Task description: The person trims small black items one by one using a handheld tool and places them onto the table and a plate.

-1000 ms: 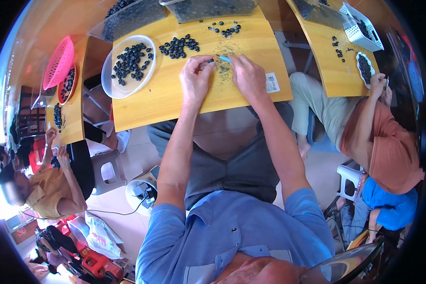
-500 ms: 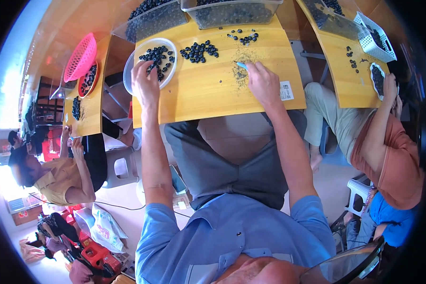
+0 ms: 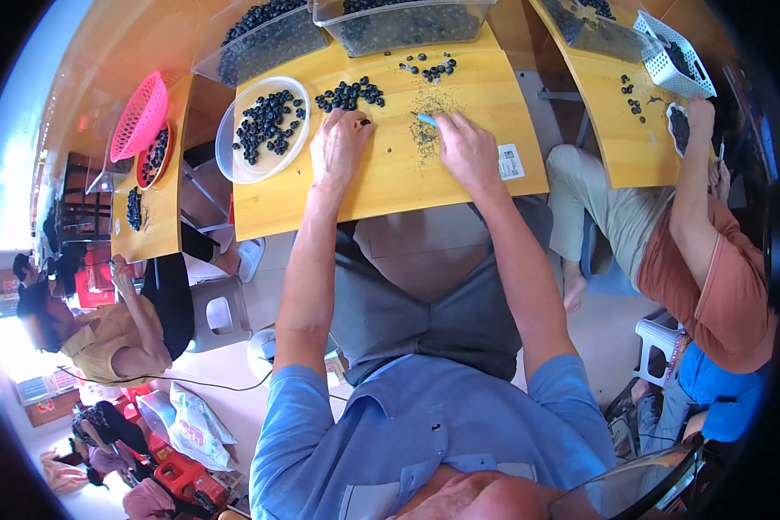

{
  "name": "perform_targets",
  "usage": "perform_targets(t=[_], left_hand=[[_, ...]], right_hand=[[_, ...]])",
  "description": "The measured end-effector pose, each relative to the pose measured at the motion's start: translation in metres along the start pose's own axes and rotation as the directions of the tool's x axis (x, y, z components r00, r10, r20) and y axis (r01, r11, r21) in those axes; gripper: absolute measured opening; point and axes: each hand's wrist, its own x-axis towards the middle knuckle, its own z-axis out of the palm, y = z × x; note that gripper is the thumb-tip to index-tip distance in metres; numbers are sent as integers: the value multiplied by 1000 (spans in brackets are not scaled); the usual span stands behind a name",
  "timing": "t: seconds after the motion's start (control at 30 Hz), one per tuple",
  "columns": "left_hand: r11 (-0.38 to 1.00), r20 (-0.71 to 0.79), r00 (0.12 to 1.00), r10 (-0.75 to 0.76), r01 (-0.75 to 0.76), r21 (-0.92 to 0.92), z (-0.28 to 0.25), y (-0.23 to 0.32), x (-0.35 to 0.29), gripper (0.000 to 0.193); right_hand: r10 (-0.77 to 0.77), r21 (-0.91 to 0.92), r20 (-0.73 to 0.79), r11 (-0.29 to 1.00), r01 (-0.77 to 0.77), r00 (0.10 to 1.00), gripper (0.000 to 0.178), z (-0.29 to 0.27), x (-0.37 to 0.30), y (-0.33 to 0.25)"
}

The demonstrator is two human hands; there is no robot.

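My left hand [image 3: 338, 149] is closed in a pinch, with a small dark round piece [image 3: 364, 122] at the fingertips. Just beyond it lies a loose pile of dark round, berry-like pieces [image 3: 352, 94]. To its left a clear, white-rimmed round tub [image 3: 226, 143] holds many more of the same. My right hand [image 3: 470, 152] grips a small light-blue tool [image 3: 425, 119]; whatever lies beyond its blue part is too small to make out. Fine dark crumbs [image 3: 426, 143] are scattered on the wood beside that hand.
Two clear bins [image 3: 407, 33] full of dark pieces stand along the far edge, with a small group of pieces [image 3: 429, 68] before them. A white label [image 3: 510, 161] is on the table at right. Other people work at side tables, near a pink basket [image 3: 139, 117] and white basket [image 3: 678, 56].
My left hand has moved right from over the tub to beside the loose pile, with a dark piece in its fingertips. My right hand still holds the blue tool. The view has shifted slightly.
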Motion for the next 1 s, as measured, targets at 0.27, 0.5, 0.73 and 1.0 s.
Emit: perform_targets(t=[0.27, 0.5, 0.73, 1.0], left_hand=[[982, 25, 987, 157, -153, -115, -10, -6, 5, 23], [988, 121, 990, 74, -56, -144, -4, -2, 0, 20], [953, 60, 993, -106, 118, -279, 4, 8, -3, 19], [753, -36, 975, -219, 146, -641, 41, 31, -7, 20]], right_hand=[[8, 31, -16, 999, -8, 1000, 21, -1, 3, -3], [1, 36, -3, 999, 0, 1000, 23, -3, 2, -3], [-2, 35, -5, 999, 2, 1000, 23, -3, 2, -2], [-15, 22, 1, 1000, 15, 1000, 27, 1, 2, -1]])
